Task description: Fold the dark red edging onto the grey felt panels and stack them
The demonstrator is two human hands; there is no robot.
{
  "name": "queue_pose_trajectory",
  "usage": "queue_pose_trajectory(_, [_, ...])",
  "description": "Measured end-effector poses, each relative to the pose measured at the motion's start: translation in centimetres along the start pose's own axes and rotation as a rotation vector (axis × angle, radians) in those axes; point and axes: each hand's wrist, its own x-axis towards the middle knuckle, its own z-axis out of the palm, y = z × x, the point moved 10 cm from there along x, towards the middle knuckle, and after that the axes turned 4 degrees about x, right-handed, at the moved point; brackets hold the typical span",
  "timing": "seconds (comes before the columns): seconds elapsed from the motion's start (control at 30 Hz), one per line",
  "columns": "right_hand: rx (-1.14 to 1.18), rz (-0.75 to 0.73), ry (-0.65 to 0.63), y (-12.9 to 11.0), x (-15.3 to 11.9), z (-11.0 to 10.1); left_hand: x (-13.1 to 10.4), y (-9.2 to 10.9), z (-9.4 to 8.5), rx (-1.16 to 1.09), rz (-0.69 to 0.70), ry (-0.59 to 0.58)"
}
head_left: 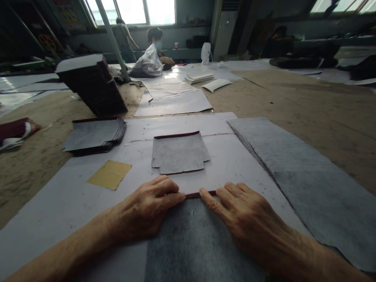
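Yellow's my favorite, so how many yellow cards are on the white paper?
1 in view: the yellow card lies left of the small gray piece, between the gray stack and the left arm. More could be hidden underneath things.

Bright windows (132,13) (daylight glaring) in dim wall (194,19); pale pole (111,35) slanting.

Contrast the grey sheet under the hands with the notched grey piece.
The grey sheet has the left hand and right hand at its far edge; the notched piece lies untouched. The grey sheet looks darker, the notched piece paler. The grey sheet runs out of frame; the notched piece shows whole. Both have dark red far edges.
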Motion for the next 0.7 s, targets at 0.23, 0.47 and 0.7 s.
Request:
queue_pose_trajectory(0.23, [-0.107,0.012,-0.012,-0.9,1.0,0.0,-0.3,-0.1,0.3,0.043,0.007,0.026])
queue_pose_trajectory(0.47, [0.211,0.101,0.131,2.1,-1.4,-1.2,-0.1,0.1,0.9,0.093,0.013,-0.041])
queue_pose_trajectory(0.7, [0.316,0.368,0.365,5.2,-0.6,-3.6,-0.1,0.4,1.0,0.146,0.039,-0.041])
